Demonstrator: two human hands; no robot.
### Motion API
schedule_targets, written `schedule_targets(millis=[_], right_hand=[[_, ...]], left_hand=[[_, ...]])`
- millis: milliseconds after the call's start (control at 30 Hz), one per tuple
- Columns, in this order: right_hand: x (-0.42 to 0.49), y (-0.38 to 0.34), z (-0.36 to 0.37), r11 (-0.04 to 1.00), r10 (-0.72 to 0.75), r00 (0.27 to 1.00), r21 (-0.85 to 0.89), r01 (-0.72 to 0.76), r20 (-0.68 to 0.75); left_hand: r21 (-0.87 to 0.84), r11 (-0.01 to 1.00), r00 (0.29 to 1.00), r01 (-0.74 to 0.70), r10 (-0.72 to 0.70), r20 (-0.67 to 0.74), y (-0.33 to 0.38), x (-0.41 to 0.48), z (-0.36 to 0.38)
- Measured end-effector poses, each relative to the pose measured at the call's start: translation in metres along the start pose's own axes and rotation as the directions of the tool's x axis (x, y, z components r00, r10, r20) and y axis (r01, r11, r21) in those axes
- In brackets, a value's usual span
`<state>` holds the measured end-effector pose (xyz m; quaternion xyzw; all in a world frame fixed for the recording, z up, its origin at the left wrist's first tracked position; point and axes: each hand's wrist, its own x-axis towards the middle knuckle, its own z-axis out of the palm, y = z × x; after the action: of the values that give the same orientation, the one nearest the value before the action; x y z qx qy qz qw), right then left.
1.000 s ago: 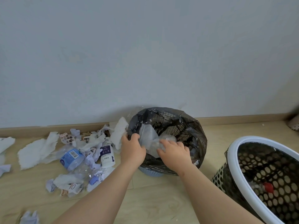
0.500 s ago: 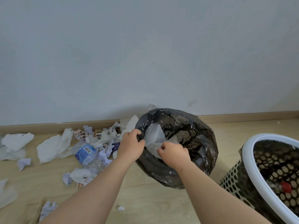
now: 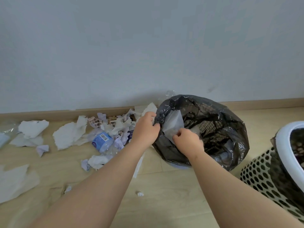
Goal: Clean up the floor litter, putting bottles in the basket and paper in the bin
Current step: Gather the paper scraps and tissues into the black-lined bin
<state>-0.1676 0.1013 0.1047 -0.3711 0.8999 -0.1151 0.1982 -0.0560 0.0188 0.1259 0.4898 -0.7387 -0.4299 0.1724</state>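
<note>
One paper (image 3: 173, 125), tip upward, over bin (image 3: 238, 145)

Left hand (image 3: 144, 129) gripping bin (image 3: 236, 145) rim, right hand (image 3: 188, 142) pinching pale sheet (image 3: 172, 124)

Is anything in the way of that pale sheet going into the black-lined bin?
Nothing visible. The sheet sits at the open mouth of the bin, pinched at its lower edge by the right hand. The left hand grips the rim of the bag beside it.
</note>
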Motion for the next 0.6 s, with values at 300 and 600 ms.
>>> schedule_targets(millis=[300,600], right_hand=[[-0.017,-0.017,0.003,0.996,0.085,0.994,0.014,-0.084,-0.071],[-0.028,-0.044,0.011,0.986,0.168,0.967,0.046,-0.162,-0.191]], left_hand=[[-0.204,0.976,0.997,0.073,-0.072,0.012,-0.009,-0.010,-0.017],[-0.323,0.928,0.981,0.186,-0.159,0.109,-0.031,0.003,-0.030]])
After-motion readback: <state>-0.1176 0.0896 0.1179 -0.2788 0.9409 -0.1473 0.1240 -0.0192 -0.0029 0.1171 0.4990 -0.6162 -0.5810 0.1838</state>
